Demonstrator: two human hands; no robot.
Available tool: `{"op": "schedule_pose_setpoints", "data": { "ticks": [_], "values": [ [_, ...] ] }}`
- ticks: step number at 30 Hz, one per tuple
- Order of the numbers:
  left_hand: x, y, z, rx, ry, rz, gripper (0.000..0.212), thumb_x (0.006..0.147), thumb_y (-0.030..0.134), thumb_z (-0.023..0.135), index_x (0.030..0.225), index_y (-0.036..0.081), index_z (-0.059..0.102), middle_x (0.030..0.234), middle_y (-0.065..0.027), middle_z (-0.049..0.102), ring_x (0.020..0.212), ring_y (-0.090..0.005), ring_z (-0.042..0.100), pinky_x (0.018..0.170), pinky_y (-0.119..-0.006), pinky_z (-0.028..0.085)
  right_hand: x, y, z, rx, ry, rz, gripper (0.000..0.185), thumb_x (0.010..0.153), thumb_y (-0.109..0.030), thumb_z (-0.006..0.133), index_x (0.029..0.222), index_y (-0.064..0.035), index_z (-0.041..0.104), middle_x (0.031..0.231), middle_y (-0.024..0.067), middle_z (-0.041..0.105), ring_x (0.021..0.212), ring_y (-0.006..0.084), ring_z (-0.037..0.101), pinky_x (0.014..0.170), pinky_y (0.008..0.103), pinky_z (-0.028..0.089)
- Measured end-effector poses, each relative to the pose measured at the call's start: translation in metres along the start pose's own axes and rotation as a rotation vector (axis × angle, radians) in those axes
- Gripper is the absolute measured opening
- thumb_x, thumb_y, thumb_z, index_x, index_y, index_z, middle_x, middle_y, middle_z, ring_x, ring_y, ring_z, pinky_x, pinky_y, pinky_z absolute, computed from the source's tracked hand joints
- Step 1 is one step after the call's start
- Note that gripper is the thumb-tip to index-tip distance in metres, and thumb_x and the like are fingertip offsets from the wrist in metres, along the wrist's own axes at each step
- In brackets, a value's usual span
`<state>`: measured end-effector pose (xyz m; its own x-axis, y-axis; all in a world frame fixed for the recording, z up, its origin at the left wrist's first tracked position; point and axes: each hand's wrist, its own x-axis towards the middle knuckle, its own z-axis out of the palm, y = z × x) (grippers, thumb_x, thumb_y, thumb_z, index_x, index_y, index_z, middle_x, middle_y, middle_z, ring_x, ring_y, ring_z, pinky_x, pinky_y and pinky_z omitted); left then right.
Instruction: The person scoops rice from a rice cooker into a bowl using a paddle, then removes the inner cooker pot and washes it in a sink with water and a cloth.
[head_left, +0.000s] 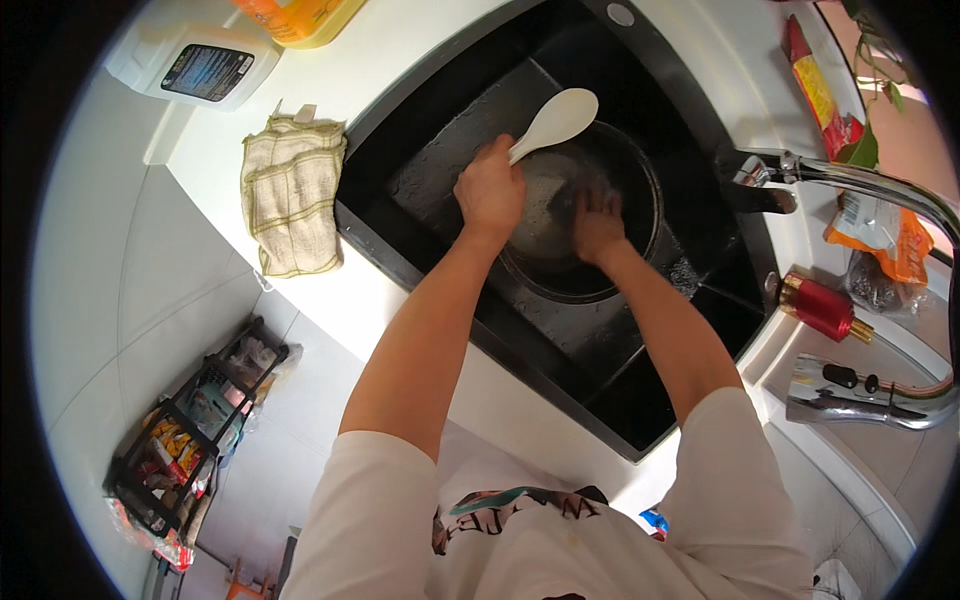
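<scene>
My left hand (491, 187) is closed around the handle of a white spoon (566, 116), whose broad bowl points up and right over the pot's far rim. Inside a dark round pot (643, 232) my right hand (600, 225) lies low, palm down, its fingers apart and blurred by motion. Cloudy liquid (536, 206) shows at the pot's bottom beside that hand. I cannot tell whether anything is under the fingers. The pot stands in a black sink (442, 172) with wet surfaces.
A folded checked cloth (294, 199) lies on the white counter left of the sink. Beyond it stand a white jug (199, 66) and an orange-yellow container (300, 19). A chrome faucet (847, 176) and a red pump bottle (821, 304) are at right. A black rack (199, 431) stands lower left.
</scene>
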<state>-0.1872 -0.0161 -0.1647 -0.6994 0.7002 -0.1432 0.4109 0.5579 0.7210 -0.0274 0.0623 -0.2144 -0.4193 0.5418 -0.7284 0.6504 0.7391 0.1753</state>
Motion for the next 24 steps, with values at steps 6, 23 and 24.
{"op": "schedule_pose_setpoints", "data": {
  "ticks": [6, 23, 24],
  "values": [
    [-0.002, 0.008, 0.002, 0.032, -0.036, 0.040, 0.021, 0.076, 0.010, 0.054, 0.097, 0.011, 0.055, 0.087, -0.0122, 0.058, 0.079, -0.0358, 0.059, 0.068, -0.046, 0.046, -0.027, -0.022, 0.008, 0.362, -0.499, -0.303, 0.043, 0.082, -0.013, 0.042, 0.124, 0.0009, 0.042, 0.128, 0.0213, 0.040, 0.118, 0.0309, 0.039, 0.098, 0.0359, 0.030],
    [-0.001, -0.004, 0.002, 0.007, 0.002, 0.047, 0.017, 0.078, 0.014, 0.054, 0.094, 0.010, 0.056, 0.084, -0.0132, 0.058, 0.078, -0.0349, 0.059, 0.067, -0.045, 0.047, -0.021, -0.063, -0.039, 0.980, 0.003, -0.263, 0.025, 0.076, 0.001, 0.042, 0.096, 0.0050, 0.056, 0.096, 0.0195, 0.058, 0.094, 0.0311, 0.054, 0.085, 0.0365, 0.040],
    [0.000, 0.002, 0.004, 0.007, 0.022, 0.082, 0.017, 0.077, 0.013, 0.055, 0.094, 0.010, 0.056, 0.084, -0.0130, 0.058, 0.077, -0.0349, 0.059, 0.067, -0.045, 0.047, -0.004, -0.050, -0.051, 1.087, 0.026, -0.248, 0.027, 0.076, -0.002, 0.043, 0.100, 0.0060, 0.053, 0.101, 0.0218, 0.056, 0.096, 0.0324, 0.053, 0.083, 0.0386, 0.041]
  ]
}}
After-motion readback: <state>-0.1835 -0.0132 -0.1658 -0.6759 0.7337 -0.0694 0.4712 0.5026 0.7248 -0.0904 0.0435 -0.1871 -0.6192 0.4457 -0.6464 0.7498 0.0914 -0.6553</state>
